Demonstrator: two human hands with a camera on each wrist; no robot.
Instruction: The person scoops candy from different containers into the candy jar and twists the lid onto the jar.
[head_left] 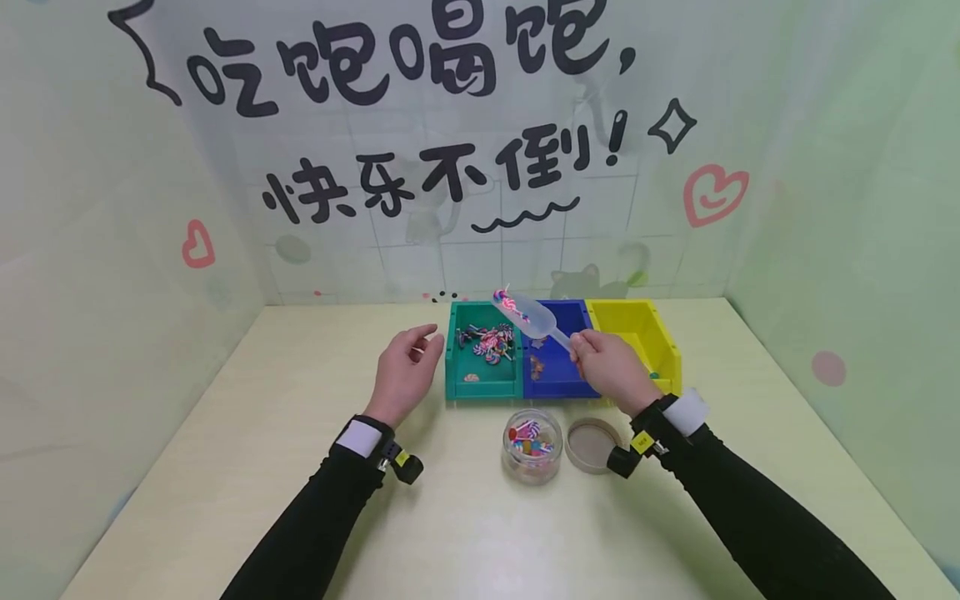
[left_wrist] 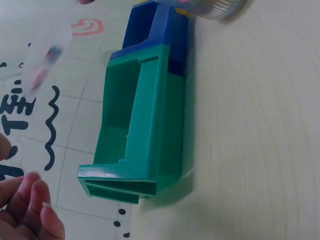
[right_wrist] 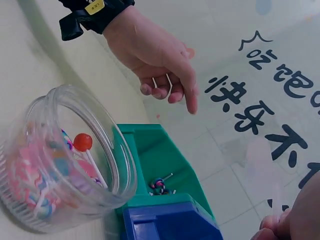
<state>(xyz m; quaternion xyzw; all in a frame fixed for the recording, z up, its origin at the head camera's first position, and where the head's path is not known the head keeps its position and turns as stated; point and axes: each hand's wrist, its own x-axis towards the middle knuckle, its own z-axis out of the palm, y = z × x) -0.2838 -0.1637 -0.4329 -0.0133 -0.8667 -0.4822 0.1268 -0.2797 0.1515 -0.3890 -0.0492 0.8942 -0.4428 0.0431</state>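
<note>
Underneath, pale wooden table (head_left: 225,467), green-tiled backdrop (head_left: 825,208).

The back wall (head_left: 480,167) reads "吃饱喝饱, 快乐不倒!" in black characters.

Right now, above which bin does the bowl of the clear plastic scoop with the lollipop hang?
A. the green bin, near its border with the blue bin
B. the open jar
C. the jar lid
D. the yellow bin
A: in the head view the clear plastic scoop, held by the right hand, has its loaded end over the right rear part of the green bin.
</note>
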